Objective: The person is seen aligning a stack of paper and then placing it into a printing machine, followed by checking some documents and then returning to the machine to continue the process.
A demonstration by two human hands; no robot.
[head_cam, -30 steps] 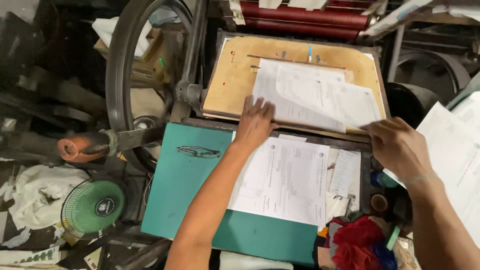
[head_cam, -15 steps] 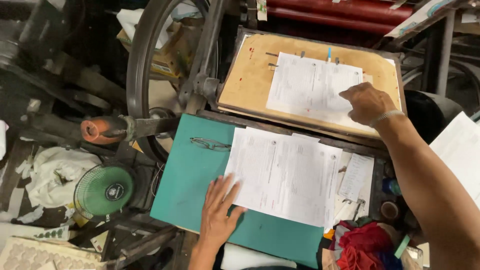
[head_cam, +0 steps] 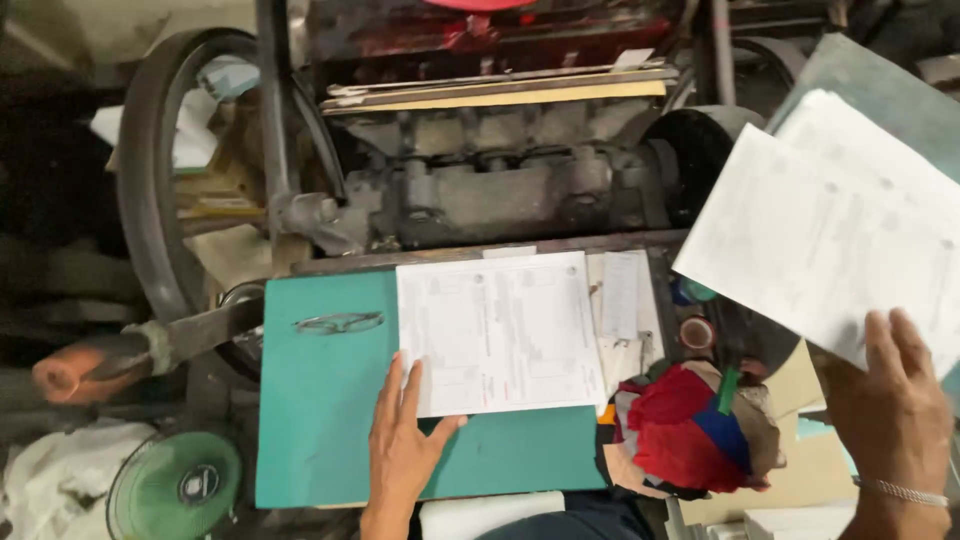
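Note:
My left hand (head_cam: 403, 450) lies flat on the teal board (head_cam: 320, 400), fingers spread, touching the lower left corner of a stack of printed white sheets (head_cam: 500, 330). My right hand (head_cam: 890, 405), with a metal bracelet on the wrist, holds a printed sheet (head_cam: 830, 240) by its lower edge at the far right, lifted over another pile of sheets. Behind the board the press platen (head_cam: 500, 90) stands closed, nearly edge-on.
A large flywheel (head_cam: 160, 200) rises at the left beside an orange-tipped lever (head_cam: 70, 370). A pair of glasses (head_cam: 338, 322) lies on the teal board. Red and blue rags (head_cam: 690, 425) and small tins (head_cam: 697, 332) sit right of the stack. A green fan (head_cam: 175, 487) is at lower left.
The platen has swung shut. My right hand has left it and moved right, carrying a sheet. My left hand has shifted right along the board to the stack's corner.

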